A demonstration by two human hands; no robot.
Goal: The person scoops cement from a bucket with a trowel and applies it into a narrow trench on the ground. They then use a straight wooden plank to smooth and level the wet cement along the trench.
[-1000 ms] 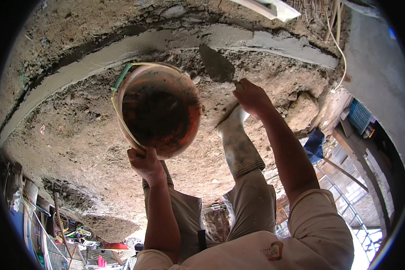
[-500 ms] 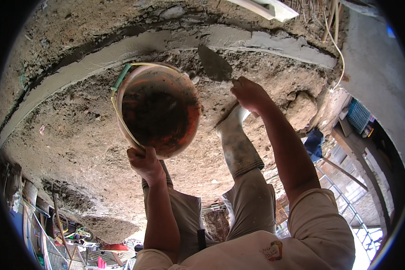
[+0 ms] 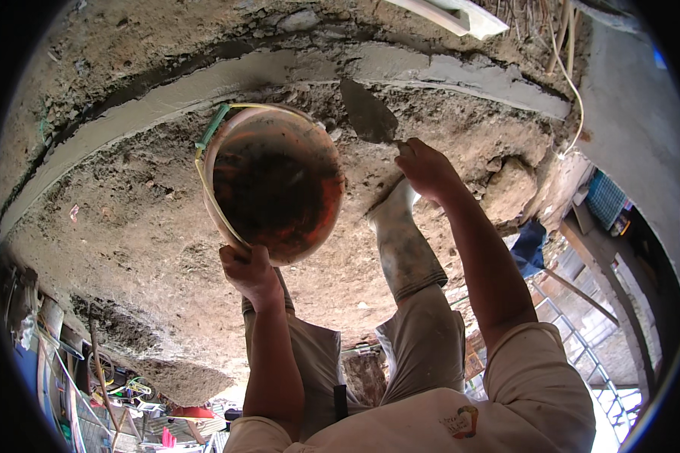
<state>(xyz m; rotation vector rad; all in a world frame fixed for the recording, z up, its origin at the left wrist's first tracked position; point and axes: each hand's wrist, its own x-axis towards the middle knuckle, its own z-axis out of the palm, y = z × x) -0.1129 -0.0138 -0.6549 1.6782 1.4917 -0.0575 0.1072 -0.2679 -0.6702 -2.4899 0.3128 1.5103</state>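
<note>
My left hand point(image 3: 251, 276) is closed on the near rim of a round bucket point(image 3: 332, 162), whose open mouth faces me. Its inside is dark, with orange-red showing along the right, and what lies at the bottom is hard to make out. A handle with a green grip point(image 3: 212, 127) lies along the bucket's left side. In my right hand point(image 3: 428, 170) is a trowel point(image 3: 368, 111), its pointed grey blade aimed up and left, apart from the bucket. Beyond both runs a curved band of smooth grey mortar point(image 3: 264, 69).
Rough soil point(image 3: 143, 234) surrounds my boot point(image 3: 403, 245). A large stone point(image 3: 508, 189) lies right of my right hand. A pale cord point(image 3: 579, 113) hangs near a grey wall point(image 3: 619, 98). At far right are a wooden beam point(image 3: 608, 264) and a metal ladder-like frame point(image 3: 582, 343).
The bucket, the trowel and both hands appear slightly further right in the picture, along with the surroundings. Both grips are the same.
</note>
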